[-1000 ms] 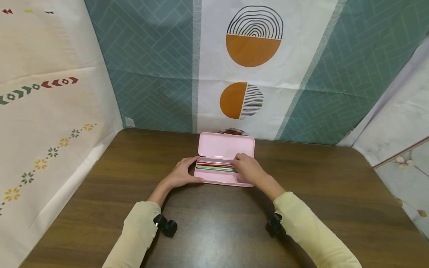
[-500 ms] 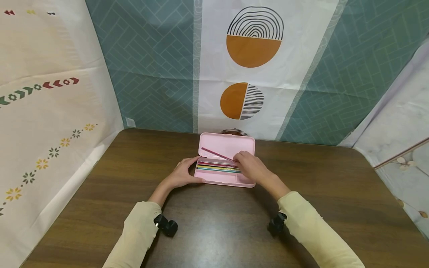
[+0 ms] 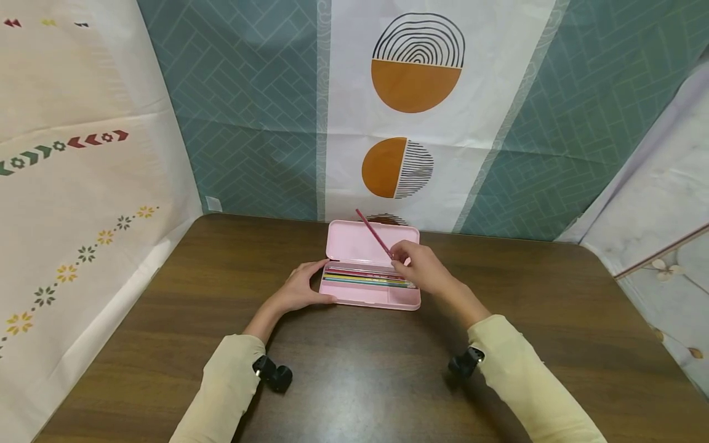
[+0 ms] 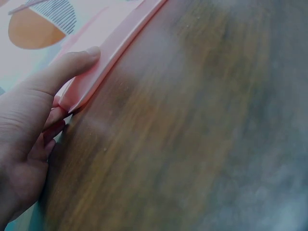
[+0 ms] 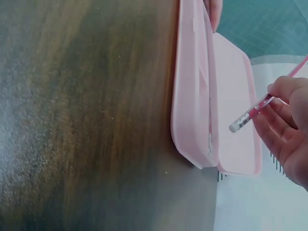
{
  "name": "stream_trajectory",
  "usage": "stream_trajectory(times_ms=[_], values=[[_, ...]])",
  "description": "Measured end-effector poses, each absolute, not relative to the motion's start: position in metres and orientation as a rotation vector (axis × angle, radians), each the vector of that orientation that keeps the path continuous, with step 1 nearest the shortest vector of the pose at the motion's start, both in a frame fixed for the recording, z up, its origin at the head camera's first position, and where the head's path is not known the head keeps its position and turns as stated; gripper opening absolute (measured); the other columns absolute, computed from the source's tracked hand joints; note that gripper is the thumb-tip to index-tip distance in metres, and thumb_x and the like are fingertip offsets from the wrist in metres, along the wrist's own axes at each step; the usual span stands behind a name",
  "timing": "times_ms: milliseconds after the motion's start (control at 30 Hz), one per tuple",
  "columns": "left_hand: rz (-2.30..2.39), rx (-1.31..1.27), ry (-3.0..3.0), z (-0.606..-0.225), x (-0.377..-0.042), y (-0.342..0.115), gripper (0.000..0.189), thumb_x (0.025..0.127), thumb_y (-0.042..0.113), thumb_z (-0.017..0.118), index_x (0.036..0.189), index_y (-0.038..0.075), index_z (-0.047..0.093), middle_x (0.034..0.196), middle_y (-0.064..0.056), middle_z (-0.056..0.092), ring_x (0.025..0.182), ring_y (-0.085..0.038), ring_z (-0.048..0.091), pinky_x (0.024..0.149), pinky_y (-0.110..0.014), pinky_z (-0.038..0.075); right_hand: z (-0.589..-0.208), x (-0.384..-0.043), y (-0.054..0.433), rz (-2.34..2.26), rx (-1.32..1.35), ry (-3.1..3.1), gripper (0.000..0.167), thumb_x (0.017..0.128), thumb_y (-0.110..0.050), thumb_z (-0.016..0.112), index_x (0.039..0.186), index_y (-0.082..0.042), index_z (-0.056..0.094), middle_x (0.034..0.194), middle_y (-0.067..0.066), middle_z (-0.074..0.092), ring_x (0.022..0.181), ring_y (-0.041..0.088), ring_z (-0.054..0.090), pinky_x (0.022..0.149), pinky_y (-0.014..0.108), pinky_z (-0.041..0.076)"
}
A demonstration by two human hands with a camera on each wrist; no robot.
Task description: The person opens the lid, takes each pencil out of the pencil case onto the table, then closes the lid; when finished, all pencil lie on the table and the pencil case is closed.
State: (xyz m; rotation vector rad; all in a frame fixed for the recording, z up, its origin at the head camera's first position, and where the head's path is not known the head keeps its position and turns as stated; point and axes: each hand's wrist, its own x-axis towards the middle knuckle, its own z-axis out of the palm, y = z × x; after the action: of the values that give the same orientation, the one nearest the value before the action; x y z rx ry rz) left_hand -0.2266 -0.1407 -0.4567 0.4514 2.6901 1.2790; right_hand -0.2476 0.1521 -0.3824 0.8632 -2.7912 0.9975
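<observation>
A pink pencil case [image 3: 354, 298] lies on the table with its lid [image 3: 351, 243] tipped back. Several pencils [image 3: 362, 277] lie lengthwise inside, in red, yellow and teal. My left hand [image 3: 300, 289] grips the case's left end, and in the left wrist view the thumb [image 4: 79, 61] lies over its edge. Above the right part of the case, my right hand [image 3: 425, 268] pinches a dark pink pencil [image 3: 373, 232], which slants up to the left. Its white eraser end [image 5: 236, 127] sticks out below the fingers in the right wrist view.
The brown wooden table [image 3: 354, 375] extends to both sides and in front of the case. A patterned cloth [image 3: 260, 123] hangs right behind the table's far edge, with more cloth at left and right. Black cameras sit on both wrists.
My right hand has lifted the dark pink pencil out of the case, tilting its far end upward past the lid's top edge. The left hand has stayed on the case.
</observation>
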Motion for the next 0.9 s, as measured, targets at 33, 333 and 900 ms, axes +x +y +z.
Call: stream_trajectory(times_ms=[33,333,900], values=[[1.274,0.452,2.692,-0.457,-0.226,-0.141,0.094,0.071,0.036,0.085,0.148,0.008,0.039,0.143,-0.018,0.042,0.132,-0.036,0.032,0.104,-0.058,0.028,-0.382,-0.248,0.153,1.014,0.847,-2.795,0.018,0.087,0.0,0.067,0.104,0.002,0.064,0.087,0.008,0.065,0.081,0.022,0.06,0.073,0.036,0.052],[1.272,0.455,2.696,-0.458,-0.227,-0.141,0.094,0.07,0.036,0.084,0.148,0.008,0.039,0.143,-0.019,0.041,0.132,-0.036,0.032,0.104,-0.057,0.028,-0.378,-0.249,0.167,1.14,0.657,-2.75,0.024,0.084,0.002,0.067,0.107,0.005,0.061,0.086,0.011,0.064,0.08,0.025,0.061,0.068,0.033,0.05],[1.305,0.462,2.682,-0.455,-0.226,-0.14,0.093,0.07,0.034,0.085,0.148,0.009,0.041,0.142,-0.019,0.043,0.13,-0.036,0.033,0.103,-0.058,0.029,-0.385,-0.248,0.208,1.222,0.371,-2.81,0.028,0.089,-0.001,0.063,0.115,0.008,0.059,0.084,0.013,0.061,0.064,0.019,0.06,0.059,0.03,0.05]])
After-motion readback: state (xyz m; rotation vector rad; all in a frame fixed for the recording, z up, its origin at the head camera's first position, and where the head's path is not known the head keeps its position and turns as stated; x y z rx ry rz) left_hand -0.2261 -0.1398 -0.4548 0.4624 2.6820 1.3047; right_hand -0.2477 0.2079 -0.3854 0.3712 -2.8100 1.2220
